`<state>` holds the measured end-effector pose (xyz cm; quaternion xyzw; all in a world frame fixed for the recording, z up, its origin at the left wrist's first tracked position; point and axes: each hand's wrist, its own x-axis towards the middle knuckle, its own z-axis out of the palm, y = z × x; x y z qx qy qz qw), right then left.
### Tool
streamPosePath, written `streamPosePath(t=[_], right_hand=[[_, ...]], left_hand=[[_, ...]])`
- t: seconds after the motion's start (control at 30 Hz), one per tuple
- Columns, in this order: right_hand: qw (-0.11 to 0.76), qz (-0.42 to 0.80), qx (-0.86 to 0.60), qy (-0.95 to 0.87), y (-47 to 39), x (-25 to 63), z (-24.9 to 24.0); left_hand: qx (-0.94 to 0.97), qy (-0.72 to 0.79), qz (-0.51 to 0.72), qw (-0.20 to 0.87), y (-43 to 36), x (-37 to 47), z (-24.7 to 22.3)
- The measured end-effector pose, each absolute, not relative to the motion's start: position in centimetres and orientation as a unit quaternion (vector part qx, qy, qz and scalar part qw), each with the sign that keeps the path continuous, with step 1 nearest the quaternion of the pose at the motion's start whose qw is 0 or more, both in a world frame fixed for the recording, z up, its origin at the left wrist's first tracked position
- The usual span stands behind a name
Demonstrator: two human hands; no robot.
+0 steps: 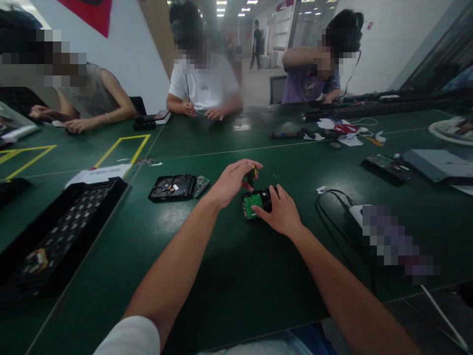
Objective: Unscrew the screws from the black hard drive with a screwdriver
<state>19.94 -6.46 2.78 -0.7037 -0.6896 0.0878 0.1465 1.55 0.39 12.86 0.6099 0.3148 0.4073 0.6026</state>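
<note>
A hard drive [253, 206] with a green circuit board facing up lies on the table in front of me. My right hand [283, 211] grips it from the right, thumb on the near side and fingers over the far side. Above its far edge, my left hand [236, 181] is closed around the black and yellow handle of a screwdriver [252, 174]; the tip is hidden from view. Tiny screws [274, 176] lie scattered just beyond the drive. To the left sits an opened hard drive [172, 188], with a loose circuit board [201, 186] beside it.
A long black tray [70, 227] holding small parts stands at the left. On the right are a cable [325, 217], a white power strip [360, 212], another drive [386, 166] and a grey metal box [436, 165]. Several people sit across the green table [229, 276].
</note>
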Motion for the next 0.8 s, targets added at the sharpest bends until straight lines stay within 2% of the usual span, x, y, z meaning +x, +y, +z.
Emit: streamPosePath(t=[0.2, 0.5, 0.8], right_hand=[[0.145, 0.092, -0.703, -0.690, -6.44, 19.94, 2.80], [0.148, 0.095, -0.703, -0.689, -6.38, 19.97, 2.65], [0.144, 0.090, -0.701, -0.692, -6.45, 19.90, 2.94]], left_hand=[[0.578, 0.286, 0.417, 0.641, 0.23, 1.96, 12.68], [0.688, 0.319, 0.389, 0.523, 0.43, 1.72, 12.52], [0.597, 0.302, 0.385, 0.636, 0.06, 1.95, 12.80]])
